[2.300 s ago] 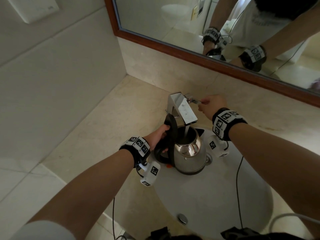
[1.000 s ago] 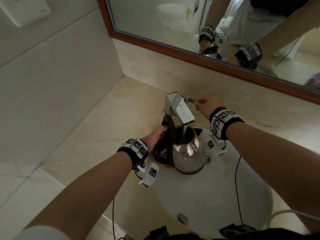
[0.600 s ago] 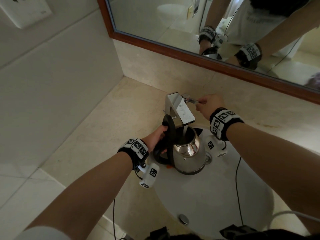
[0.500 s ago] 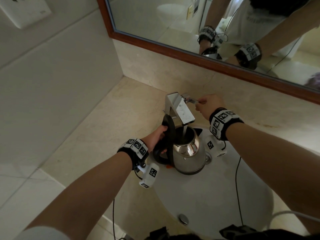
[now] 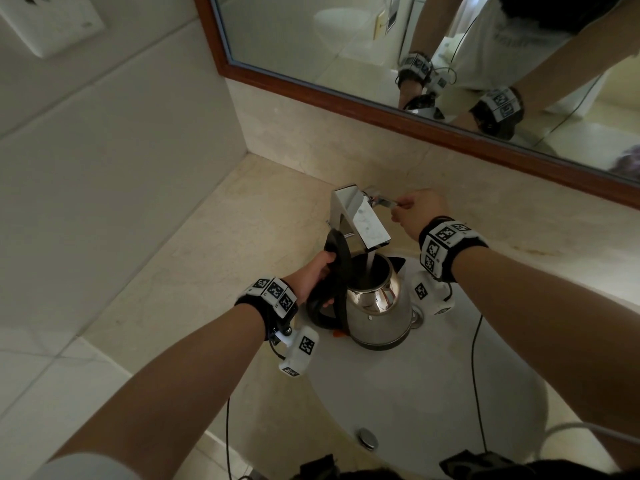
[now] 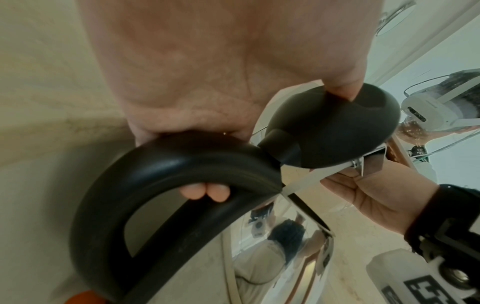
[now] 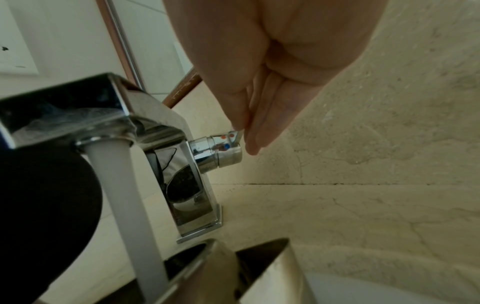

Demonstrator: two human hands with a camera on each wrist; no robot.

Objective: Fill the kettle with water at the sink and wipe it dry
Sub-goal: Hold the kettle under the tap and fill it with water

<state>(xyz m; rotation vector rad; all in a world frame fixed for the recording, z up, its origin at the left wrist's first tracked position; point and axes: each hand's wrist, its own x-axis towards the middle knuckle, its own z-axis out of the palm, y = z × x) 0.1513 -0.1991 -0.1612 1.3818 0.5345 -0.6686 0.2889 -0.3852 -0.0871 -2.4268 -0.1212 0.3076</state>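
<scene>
A steel kettle [image 5: 377,317] with its black lid [image 5: 337,249] flipped up stands in the white sink basin [image 5: 433,386], right under the square chrome faucet [image 5: 360,216]. A stream of water [image 5: 370,263] falls from the spout into the open kettle; the same water [image 7: 130,197] shows in the right wrist view. My left hand [image 5: 315,271] grips the black handle [image 6: 166,162], fingertips [image 6: 205,191] curled under it and thumb on the lid [image 6: 335,129]. My right hand [image 5: 415,209] pinches the thin lever [image 5: 384,202] of the faucet's side knob [image 7: 221,150].
Beige marble counter [image 5: 214,258] lies left of the basin, with a tiled wall beyond it. A wood-framed mirror [image 5: 346,98] runs along the back wall. The drain plug [image 5: 367,438] sits near the basin's front. Thin cables [image 5: 476,375] hang from both wrists.
Both hands keep their holds and the kettle stays under the spout. Water keeps running into it. The head view has shifted only slightly.
</scene>
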